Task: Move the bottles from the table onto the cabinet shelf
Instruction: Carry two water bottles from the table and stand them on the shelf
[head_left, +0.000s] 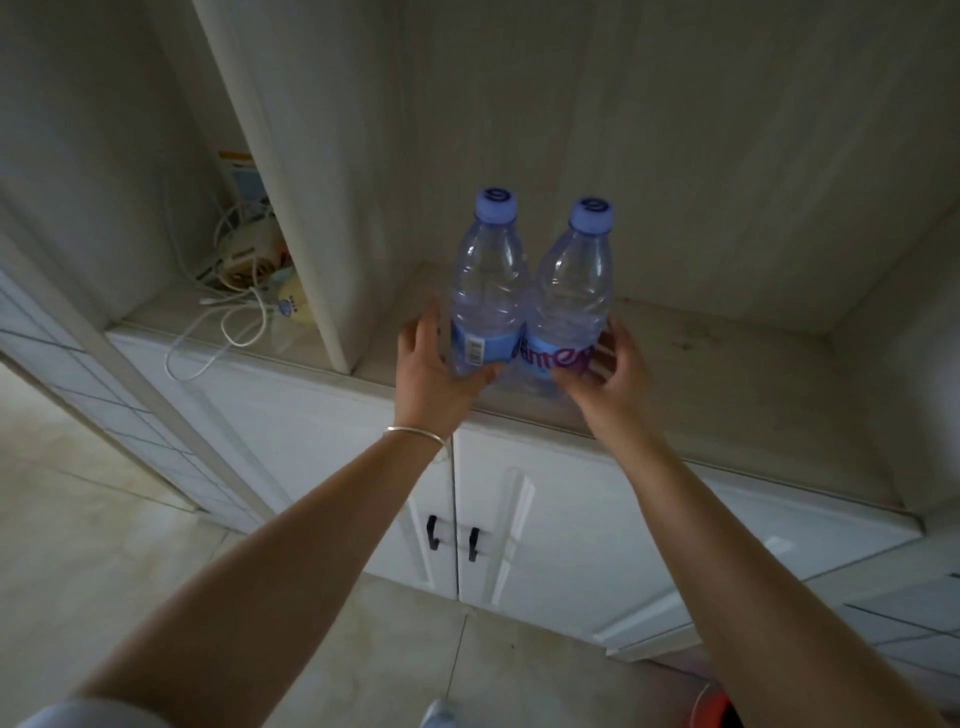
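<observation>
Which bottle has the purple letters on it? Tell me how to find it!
Look at the wide open shelf on top of the white cabinet doors. Two clear bottles with pale purple caps stand there side by side. The right bottle, next to the right hand, shows purple letters; the left bottle shows a barcode.

The left hand (431, 374) covers the lower part of the left bottle (485, 291), and the right hand (613, 374) covers the base of the right bottle (571, 296) — whether either base touches the shelf (727, 374) cannot be told. The right bottle's label (553, 356) shows only part of its lettering. In the side compartment, a divider panel (311, 234) hides part of the tangled cords (234, 312) and a box (244, 176) — too blurred to identify.
</observation>
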